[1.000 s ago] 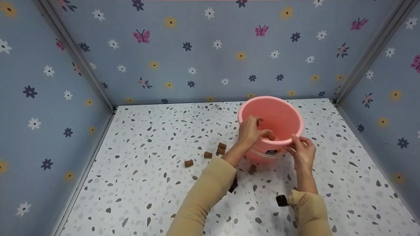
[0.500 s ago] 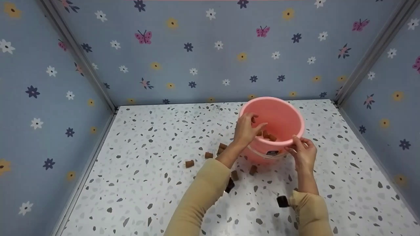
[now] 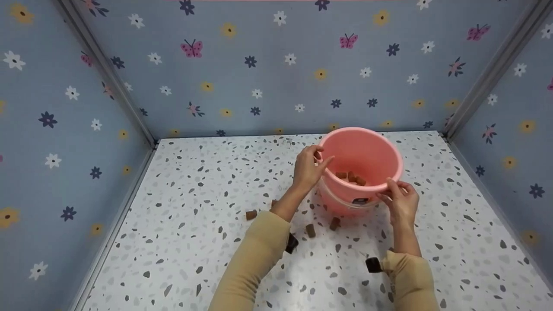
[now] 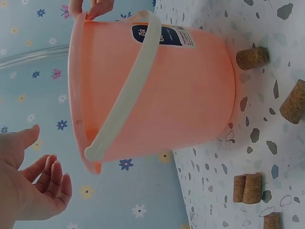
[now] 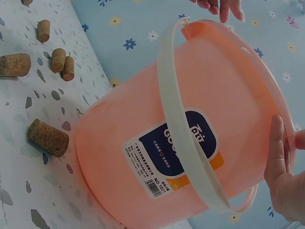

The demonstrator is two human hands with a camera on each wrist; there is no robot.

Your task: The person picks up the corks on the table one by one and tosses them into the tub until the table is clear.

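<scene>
The right hand (image 3: 402, 203) pinches the rim (image 3: 401, 162) of one pink plastic bucket (image 3: 367, 151) between thumb and fingers. Just below this grip, on the bucket's wall, are one printed label (image 5: 155, 167) and one white carrying handle (image 5: 171, 86). Inside, left of the grip, lie at least three corks (image 3: 341, 175). Across the mouth, the left hand (image 3: 307, 170) is just beside the far-left rim, palm toward the bucket, thumb apart from loosely bent fingers, holding nothing. Farther out, six more corks (image 5: 47, 138) lie on the speckled tabletop (image 3: 194, 172). Half a second ago the left hand was over the mouth; the right keeps its pinch.
</scene>
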